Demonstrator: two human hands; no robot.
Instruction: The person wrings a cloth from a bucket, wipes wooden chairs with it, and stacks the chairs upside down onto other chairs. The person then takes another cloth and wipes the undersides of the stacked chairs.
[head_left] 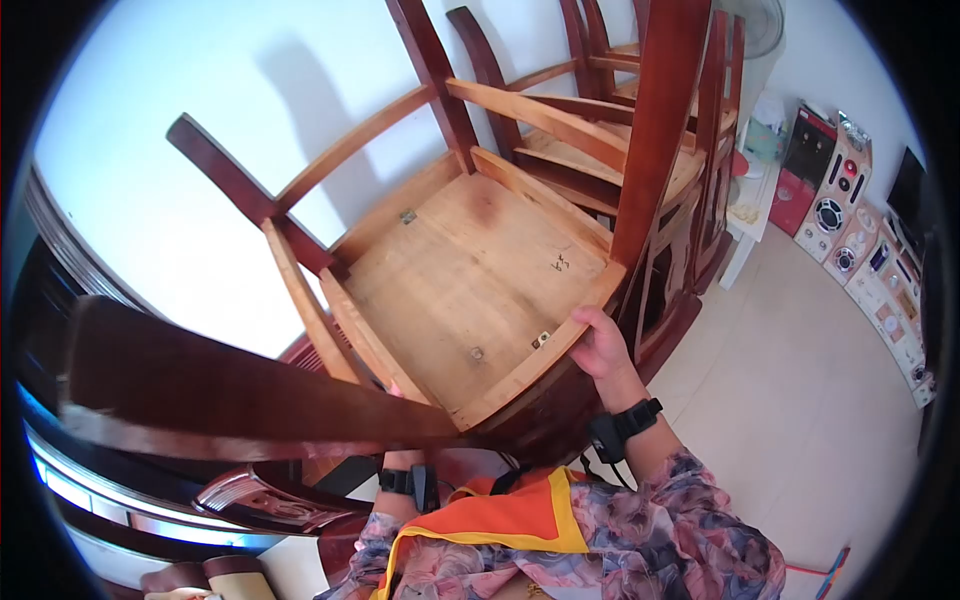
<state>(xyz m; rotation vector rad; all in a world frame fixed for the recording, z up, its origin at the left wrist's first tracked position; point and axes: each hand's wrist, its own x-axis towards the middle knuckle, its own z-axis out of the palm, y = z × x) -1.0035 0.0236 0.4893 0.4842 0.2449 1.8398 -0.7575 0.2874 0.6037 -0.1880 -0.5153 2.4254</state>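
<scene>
A dark-red wooden chair [500, 280] is upside down in front of me. Its bare seat underside faces up and its legs stick upward, joined by pale stretchers. My right hand [600, 345] is closed around the near right edge of the seat frame, thumb on top. One thick leg [250, 390] juts toward the camera on the left and covers most of my left hand [395, 390]. Only a bit of its fingers shows at the left side of the seat frame, gripping the chair there. Black straps with small devices are on both wrists.
More stacked wooden chairs [580, 150] stand behind and to the right, against the white wall [330, 90]. Farther right are a small white table [750, 205] and patterned boxes [850, 210] along the wall. Another carved chair back [270, 500] lies low on the left. Pale tiled floor [790, 370] spreads to the right.
</scene>
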